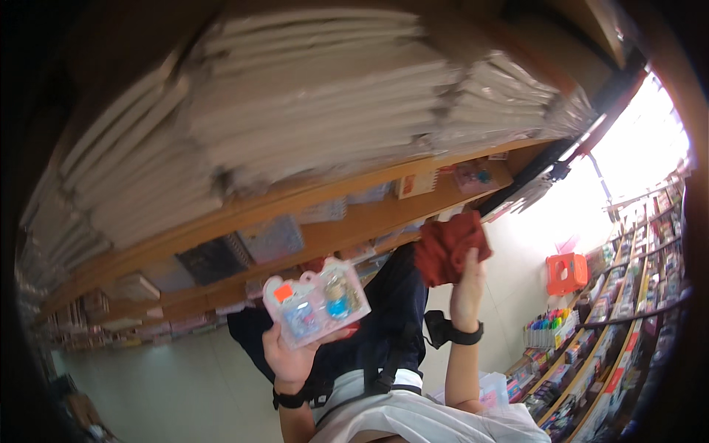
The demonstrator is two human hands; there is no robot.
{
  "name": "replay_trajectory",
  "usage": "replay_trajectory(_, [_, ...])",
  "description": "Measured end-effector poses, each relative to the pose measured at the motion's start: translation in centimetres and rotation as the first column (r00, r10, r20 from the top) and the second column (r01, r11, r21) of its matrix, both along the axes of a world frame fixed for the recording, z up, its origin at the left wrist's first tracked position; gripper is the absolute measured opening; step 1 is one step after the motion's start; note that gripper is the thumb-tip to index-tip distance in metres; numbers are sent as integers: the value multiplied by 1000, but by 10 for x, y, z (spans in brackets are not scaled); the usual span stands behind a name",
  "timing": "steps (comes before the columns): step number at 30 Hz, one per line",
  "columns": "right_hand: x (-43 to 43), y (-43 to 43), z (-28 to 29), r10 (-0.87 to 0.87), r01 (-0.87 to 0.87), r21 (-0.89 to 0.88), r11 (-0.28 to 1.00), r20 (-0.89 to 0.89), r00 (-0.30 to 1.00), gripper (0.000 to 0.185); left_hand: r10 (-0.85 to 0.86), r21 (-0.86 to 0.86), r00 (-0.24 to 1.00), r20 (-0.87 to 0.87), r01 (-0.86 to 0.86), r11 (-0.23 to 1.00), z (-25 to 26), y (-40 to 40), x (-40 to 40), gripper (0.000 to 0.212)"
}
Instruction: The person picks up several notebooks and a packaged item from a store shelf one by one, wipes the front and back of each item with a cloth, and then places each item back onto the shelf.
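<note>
My left hand (293,351) holds a pink blister-packed stationery set (317,304) from below. The pack has a cloud-shaped top edge, an orange sticker, a small blue patterned item and a little bottle with blue contents under clear plastic. Something red shows beneath the pack by my fingers. My right hand (468,288) is raised and grips a crumpled dark red cloth (451,249). In front of me a wooden shelf (354,219) carries spiral notebooks (271,239) and, at its right end, a similar pink pack (475,176).
Stacks of plastic-wrapped paper goods (321,105) fill the upper shelf close before me. To the right, an orange plastic stool (566,273) stands on the tiled floor, near display racks (598,354) of small goods and a holder of coloured markers (551,329).
</note>
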State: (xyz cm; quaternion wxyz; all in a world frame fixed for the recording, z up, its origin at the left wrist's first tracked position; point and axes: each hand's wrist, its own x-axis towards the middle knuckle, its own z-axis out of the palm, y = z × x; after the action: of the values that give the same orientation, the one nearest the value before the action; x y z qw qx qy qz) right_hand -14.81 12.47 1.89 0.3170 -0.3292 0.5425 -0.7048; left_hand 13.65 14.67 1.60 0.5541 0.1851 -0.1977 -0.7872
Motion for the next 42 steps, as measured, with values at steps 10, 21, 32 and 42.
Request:
replay_trajectory(10, [48, 16, 19, 268, -269, 123, 955, 22, 963, 58, -3, 6, 999, -39, 3, 1000, 19, 7, 7, 66])
replay_trajectory(21, [99, 17, 57, -3, -140, -126, 982, -751, 660, 38, -63, -12, 997, -40, 63, 998, 18, 11, 8, 68])
replay_trajectory(32, [143, 17, 66, 227, -522, -41, 852, -869, 439, 39, 65, 14, 876, 478, -81, 997, 20, 34, -12, 59])
replay_trajectory(42, [114, 4, 63, 499, -780, -63, 623, -735, 458, 42, 240, -99, 877, 416, -219, 971, 22, 29, -13, 54])
